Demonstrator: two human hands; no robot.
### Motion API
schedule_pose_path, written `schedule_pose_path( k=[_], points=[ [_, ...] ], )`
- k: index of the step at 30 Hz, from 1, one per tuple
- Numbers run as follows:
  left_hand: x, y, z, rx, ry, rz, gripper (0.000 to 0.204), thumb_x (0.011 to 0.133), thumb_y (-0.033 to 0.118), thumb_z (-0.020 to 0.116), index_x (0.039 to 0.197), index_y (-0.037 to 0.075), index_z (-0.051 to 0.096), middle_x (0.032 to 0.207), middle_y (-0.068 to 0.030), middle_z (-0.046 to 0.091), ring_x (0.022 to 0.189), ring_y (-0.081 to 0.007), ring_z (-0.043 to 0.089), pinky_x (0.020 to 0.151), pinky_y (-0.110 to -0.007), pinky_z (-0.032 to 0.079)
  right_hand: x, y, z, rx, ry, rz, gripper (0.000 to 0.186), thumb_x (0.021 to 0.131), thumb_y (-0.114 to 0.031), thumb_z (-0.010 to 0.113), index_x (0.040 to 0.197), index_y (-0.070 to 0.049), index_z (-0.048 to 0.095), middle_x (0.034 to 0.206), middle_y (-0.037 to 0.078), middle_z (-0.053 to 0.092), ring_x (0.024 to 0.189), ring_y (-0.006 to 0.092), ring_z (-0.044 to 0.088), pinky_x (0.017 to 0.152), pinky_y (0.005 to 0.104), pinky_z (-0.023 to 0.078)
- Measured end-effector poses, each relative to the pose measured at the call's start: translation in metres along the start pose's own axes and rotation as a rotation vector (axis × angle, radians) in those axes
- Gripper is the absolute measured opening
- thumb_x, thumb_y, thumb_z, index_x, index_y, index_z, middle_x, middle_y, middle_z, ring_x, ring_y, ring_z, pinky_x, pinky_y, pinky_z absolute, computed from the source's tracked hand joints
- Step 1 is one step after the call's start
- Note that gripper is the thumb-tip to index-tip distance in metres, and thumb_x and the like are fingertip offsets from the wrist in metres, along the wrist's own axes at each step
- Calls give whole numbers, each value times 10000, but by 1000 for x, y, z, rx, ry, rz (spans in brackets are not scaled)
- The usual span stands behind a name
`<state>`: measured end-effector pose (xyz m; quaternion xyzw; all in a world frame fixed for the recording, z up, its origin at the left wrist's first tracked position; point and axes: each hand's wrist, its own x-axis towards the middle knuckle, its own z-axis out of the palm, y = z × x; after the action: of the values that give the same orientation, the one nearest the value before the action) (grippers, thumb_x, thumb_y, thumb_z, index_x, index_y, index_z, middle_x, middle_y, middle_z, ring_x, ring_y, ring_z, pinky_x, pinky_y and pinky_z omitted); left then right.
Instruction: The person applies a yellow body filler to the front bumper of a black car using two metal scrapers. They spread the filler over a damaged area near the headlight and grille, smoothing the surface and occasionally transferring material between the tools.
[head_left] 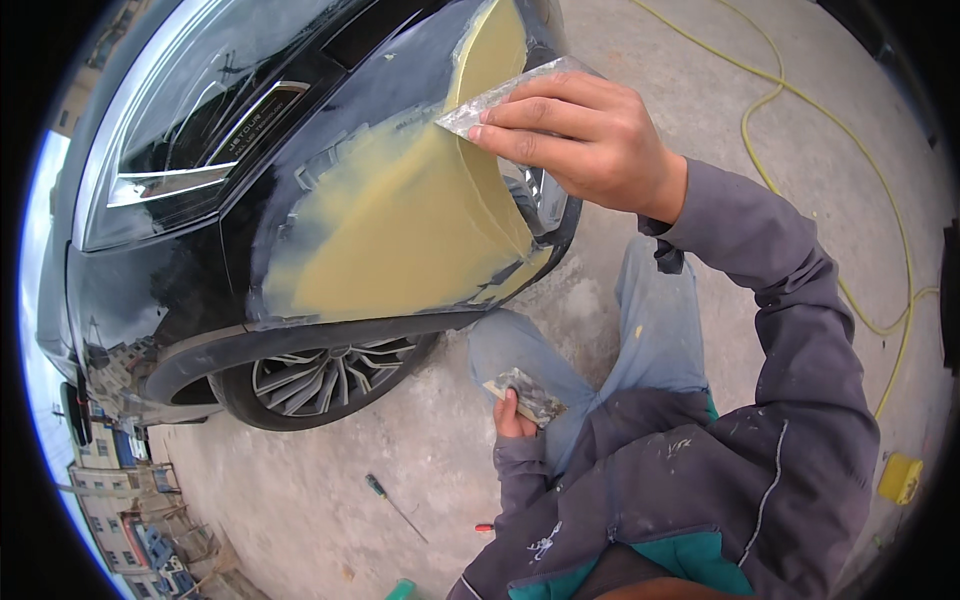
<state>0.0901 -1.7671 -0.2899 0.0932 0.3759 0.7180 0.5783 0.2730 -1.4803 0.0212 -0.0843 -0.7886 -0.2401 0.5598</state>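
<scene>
My right hand (pixel 600 135) grips a thin, wide metal putty spreader (pixel 555 72), its fingers pressed along the blade. The blade lies over the yellow putty (pixel 390 225) smeared on the corner of a black car bumper (pixel 175 275). Above the blade, a narrower strip of putty (pixel 493 52) continues up the panel. Low in front of my legs, my left hand (pixel 512 420) is closed around a flat, putty-stained scraper (pixel 535 398); its thumb shows on top, while its other fingers are mostly hidden.
The car's wheel (pixel 325 385) sits below the bumper. A screwdriver (pixel 395 507) lies on the concrete. A yellow hose (pixel 880 165) curves along the right side, with a yellow block-like object (pixel 900 478) nearby. A green object (pixel 402 590) shows at the lower edge.
</scene>
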Motion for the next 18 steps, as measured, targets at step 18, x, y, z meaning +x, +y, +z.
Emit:
schedule_pose_path(
  k=[18],
  points=[
    [-2,-3,-14,48,-3,0,412,913,175,514,1248,-48,428,1216,-161,532,1113,-286,521,962,-418,409,24,24,-7,-75,-43,259,176,739,-84,600,899,-82,674,820,59,645,738,227,622,635,308,496]
  ],
)
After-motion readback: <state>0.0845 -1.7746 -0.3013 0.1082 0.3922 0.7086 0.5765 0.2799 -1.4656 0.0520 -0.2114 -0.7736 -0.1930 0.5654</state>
